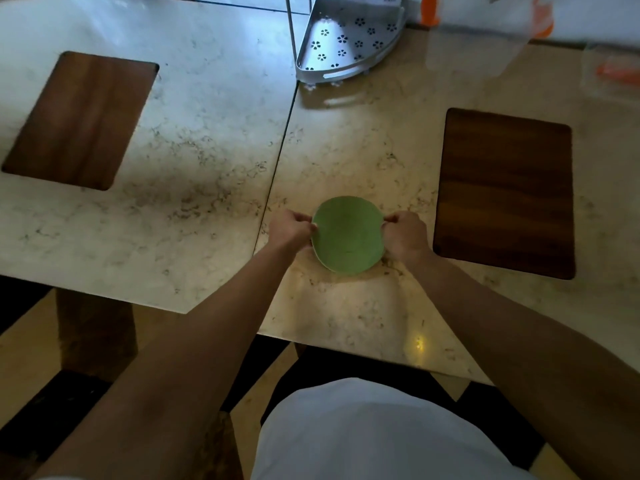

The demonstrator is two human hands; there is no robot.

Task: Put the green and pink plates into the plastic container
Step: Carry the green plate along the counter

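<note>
A round green plate (347,235) is held just above the marble table, near its front edge, tilted a little toward me. My left hand (290,230) pinches its left rim and my right hand (405,235) pinches its right rim. A clear plastic container (613,69) with something orange inside stands blurred at the far right of the table. No pink plate shows in this view.
A dark wooden board (504,192) lies right of the plate, another wooden board (79,119) lies on the left table. A white perforated corner rack (346,39) stands at the back centre. A seam (277,168) runs between the two marble tables (346,323).
</note>
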